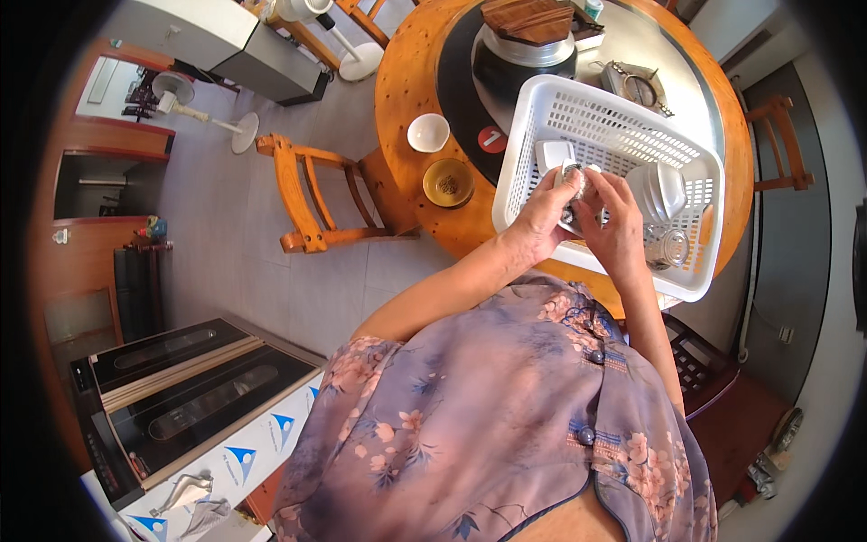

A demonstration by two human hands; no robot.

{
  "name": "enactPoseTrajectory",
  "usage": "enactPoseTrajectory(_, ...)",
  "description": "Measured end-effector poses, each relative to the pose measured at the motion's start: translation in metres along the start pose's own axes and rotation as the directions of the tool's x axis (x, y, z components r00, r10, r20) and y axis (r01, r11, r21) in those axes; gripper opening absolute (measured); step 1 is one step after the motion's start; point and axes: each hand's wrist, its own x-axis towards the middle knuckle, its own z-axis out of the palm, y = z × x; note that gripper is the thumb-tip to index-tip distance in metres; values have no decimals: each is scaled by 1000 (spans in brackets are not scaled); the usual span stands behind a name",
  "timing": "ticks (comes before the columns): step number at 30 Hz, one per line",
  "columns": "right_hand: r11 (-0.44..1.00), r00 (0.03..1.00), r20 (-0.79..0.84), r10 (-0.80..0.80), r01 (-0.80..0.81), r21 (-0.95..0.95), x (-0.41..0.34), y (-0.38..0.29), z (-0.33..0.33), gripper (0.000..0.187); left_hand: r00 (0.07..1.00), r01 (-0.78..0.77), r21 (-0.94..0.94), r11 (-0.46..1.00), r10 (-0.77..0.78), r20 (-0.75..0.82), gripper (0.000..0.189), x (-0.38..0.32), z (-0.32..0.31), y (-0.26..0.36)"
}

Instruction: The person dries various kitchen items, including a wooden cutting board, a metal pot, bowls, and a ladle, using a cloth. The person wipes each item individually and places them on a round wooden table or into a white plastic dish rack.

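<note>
Over the near side of a white perforated plastic basket [711, 176], my left hand [542, 217] and my right hand [615, 220] meet. My left hand grips a small white object [573, 177] with dark specks; what it is I cannot tell. The fingertips of my right hand touch its right side, and the fingers hide part of it. In the basket, stacked white bowls [660, 190] lean on their sides right of my hands. A clear glass jar or cup [670, 248] lies below them, and a white square dish [552, 154] is at the left.
The basket rests on a round wooden table [406, 81]. To its left are a white bowl [428, 133] and a yellow-brown bowl [448, 183] with small dark bits. Behind stand a large pot with a wooden lid [528, 20] and a gas burner [635, 85]. A wooden chair [305, 196] is at the left.
</note>
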Motion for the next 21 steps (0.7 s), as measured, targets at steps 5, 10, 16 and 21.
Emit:
enactPoseTrajectory(5,976,992,129,1,-29,215,8,1,1,41,1000,12,53,999,-12,12,29,-7,-6,4)
enactPoseTrajectory(10,960,790,578,206,-278,38,15,-5,-6,34,996,-81,75,994,84,-36,34,-4,-27,0)
enactPoseTrajectory(16,1000,973,229,10,-5,-23,15,-15,30,41,998,-6,73,997,11,-68,44,-6,-39,13)
enactPoseTrajectory(21,777,705,582,405,-601,188,22,-28,32,45,992,-123,115,986,125,-9,29,-5,-58,36)
